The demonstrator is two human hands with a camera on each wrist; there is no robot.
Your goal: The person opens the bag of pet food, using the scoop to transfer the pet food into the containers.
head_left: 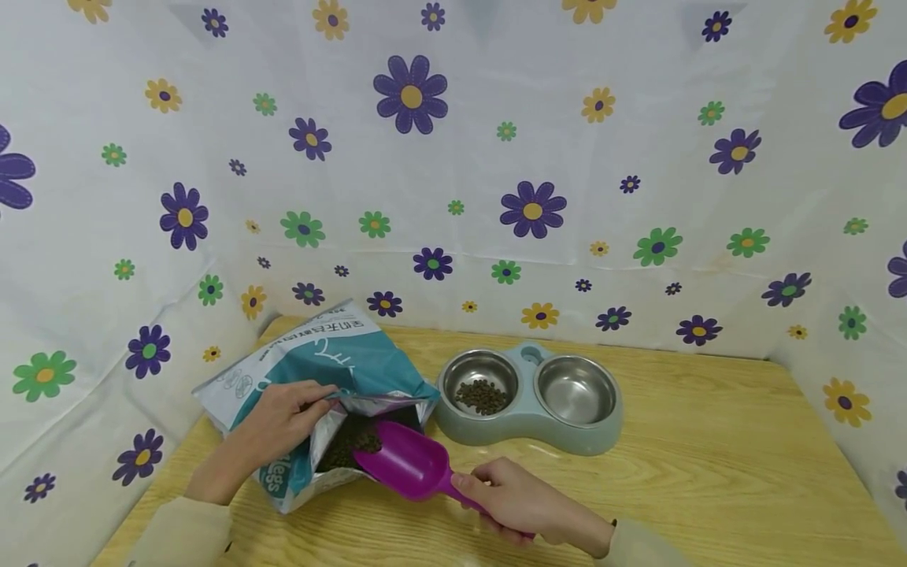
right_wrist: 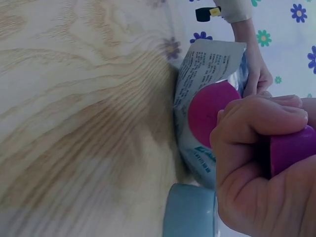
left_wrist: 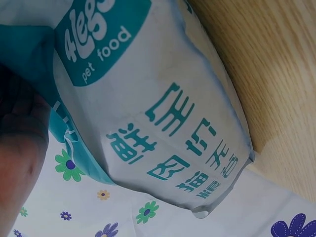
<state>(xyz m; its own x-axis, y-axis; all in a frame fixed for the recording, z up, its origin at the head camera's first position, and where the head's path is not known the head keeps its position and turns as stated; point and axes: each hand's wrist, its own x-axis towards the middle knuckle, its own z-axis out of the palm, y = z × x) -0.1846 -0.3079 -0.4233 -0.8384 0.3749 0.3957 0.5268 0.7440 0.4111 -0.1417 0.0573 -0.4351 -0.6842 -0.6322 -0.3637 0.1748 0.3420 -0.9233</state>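
A teal and white pet food bag lies on its side at the table's left, its mouth facing me. My left hand pinches the upper edge of that mouth and holds it up; in the left wrist view the bag fills the middle. Brown kibble shows inside. My right hand grips the handle of a magenta scoop, whose front end is in the bag's mouth with some kibble at its tip. The right wrist view has the right hand curled round the handle.
Right of the bag stands a pale blue double feeder with two metal bowls. Some kibble lies in its left bowl; the right bowl shows bare metal. Flowered cloth rises behind the wooden table.
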